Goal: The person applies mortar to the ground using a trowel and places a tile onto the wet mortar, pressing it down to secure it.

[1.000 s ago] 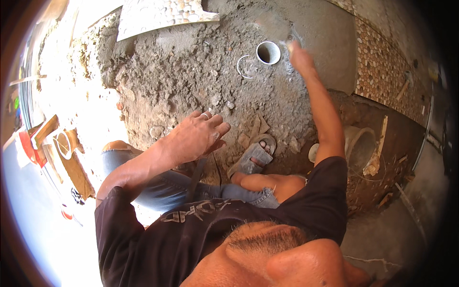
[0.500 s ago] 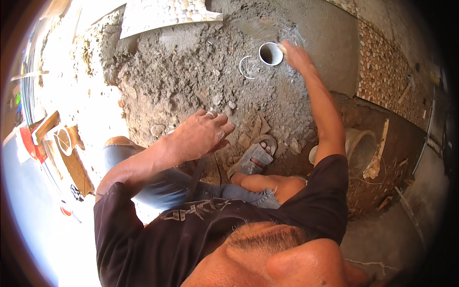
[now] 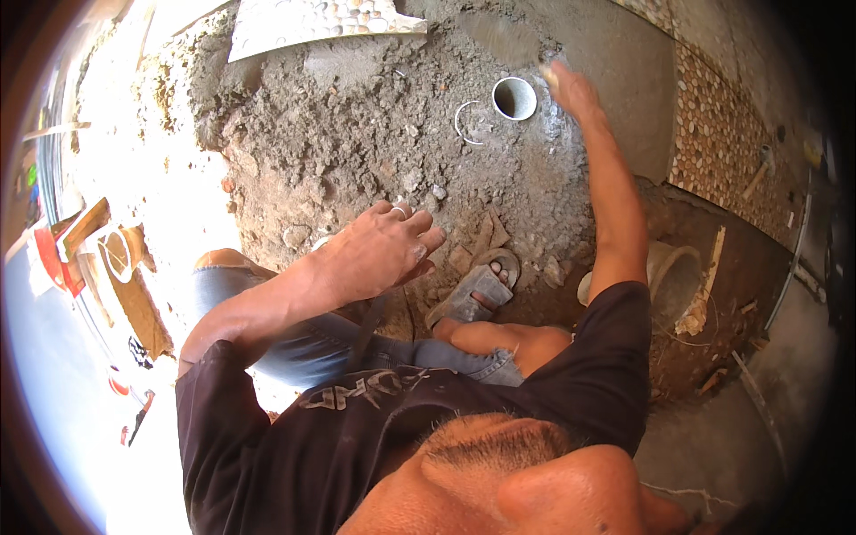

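Note:
My right hand (image 3: 573, 92) is closed on the pale handle of a trowel, whose blurred blade (image 3: 501, 37) is over wet mortar just above a white pipe opening (image 3: 514, 116) set in the rough ground. A thin white broken ring (image 3: 459, 129) lies left of the pipe. My left hand (image 3: 388, 245) hangs palm down in front of my bent legs, fingers loosely bent and apart, with a ring on one finger; its palm is hidden. A cut pebble-patterned sheet or tile (image 3: 330, 25) lies above the rough mortar, and smooth grey mortar (image 3: 631, 94) extends to the right.
Pebble-patterned tiling (image 3: 709, 134) runs along the right. A concrete cylinder (image 3: 669, 276) and wood stick (image 3: 711, 276) are at lower right. Wood offcuts (image 3: 134, 285) and a red object (image 3: 55, 254) are at left, in glare. My sandalled foot (image 3: 473, 294) is below the pipe.
My right hand with the trowel shifted left, then moved back up and right, the blade sweeping over the mortar beside the pipe. My left hand moved slightly right along with the view.

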{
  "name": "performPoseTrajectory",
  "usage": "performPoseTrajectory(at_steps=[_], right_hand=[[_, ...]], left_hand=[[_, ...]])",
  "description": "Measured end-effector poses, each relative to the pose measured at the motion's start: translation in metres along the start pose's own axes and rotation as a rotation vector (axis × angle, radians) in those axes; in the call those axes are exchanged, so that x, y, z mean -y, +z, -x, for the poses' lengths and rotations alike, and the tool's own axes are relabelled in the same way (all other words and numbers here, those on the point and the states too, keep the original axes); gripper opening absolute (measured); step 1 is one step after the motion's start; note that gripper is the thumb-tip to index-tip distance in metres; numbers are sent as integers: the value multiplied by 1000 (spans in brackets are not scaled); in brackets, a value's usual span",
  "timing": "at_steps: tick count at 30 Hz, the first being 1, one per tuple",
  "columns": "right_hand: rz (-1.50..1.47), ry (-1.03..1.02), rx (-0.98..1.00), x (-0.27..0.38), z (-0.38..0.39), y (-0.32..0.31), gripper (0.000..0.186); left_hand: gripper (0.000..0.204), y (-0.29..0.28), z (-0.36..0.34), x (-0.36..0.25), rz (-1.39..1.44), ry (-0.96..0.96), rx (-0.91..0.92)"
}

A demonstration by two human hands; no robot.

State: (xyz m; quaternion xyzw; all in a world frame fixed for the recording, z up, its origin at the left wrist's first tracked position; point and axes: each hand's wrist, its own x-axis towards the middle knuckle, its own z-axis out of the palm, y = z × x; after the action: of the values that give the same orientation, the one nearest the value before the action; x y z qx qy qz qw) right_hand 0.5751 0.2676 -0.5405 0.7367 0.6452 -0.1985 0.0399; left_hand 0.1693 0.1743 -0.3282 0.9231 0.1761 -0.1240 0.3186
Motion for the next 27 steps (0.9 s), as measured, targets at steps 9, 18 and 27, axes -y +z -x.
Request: performPoseTrajectory(at_steps=[9,18,27], right_hand=[[205,-86,98,-1,-1,1,30],[224,-318,70,42,16,-1,28],[-822,34,354,137,135,41,37]], left_hand=[[35,3,0,0,-14,14,-24],[34,7,2,2,-21,17,-53],[34,8,6,-1,-67,73,-45]])
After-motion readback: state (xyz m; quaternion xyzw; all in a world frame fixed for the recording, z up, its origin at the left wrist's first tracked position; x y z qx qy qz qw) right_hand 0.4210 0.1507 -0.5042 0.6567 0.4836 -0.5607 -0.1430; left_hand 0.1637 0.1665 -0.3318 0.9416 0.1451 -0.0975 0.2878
